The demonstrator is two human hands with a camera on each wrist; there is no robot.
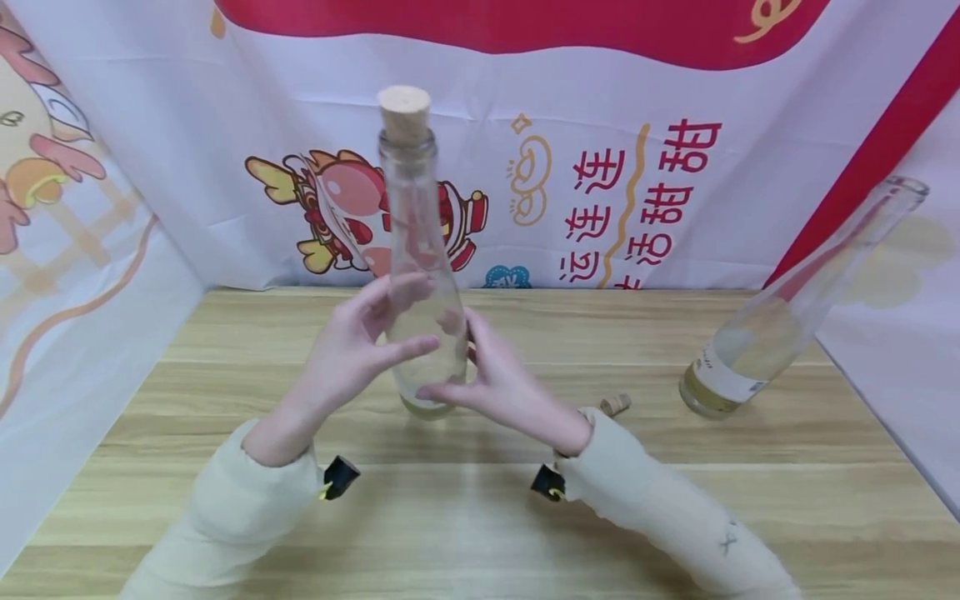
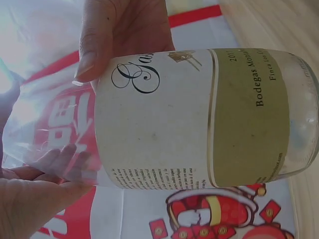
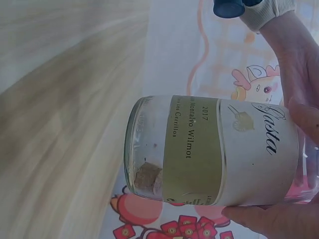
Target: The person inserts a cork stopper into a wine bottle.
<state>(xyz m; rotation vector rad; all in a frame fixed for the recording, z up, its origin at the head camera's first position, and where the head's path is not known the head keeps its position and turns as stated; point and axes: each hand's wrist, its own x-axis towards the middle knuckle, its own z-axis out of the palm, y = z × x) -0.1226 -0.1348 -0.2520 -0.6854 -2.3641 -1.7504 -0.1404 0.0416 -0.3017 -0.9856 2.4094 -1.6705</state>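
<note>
A clear glass wine bottle [image 1: 423,242] stands nearly upright in front of me, with a pale cork [image 1: 405,112] seated in its mouth and rising above the rim. My left hand [image 1: 337,354] curls round its left side, thumb across the front. Lower down, my right hand [image 1: 513,383] grips the right side. Both wrist views show the white and olive-green label [image 2: 154,119]. In the right wrist view, a brown lump [image 3: 148,177] shows through the glass near the base; whether it lies inside, I cannot tell. The head view does not show whether the base touches the table.
A second clear bottle [image 1: 795,317], uncorked and with a white label, stands on the right of the wooden table [image 1: 465,517]. Near it lies a small cork [image 1: 615,405]. A printed cloth [image 1: 525,108] hangs behind the table.
</note>
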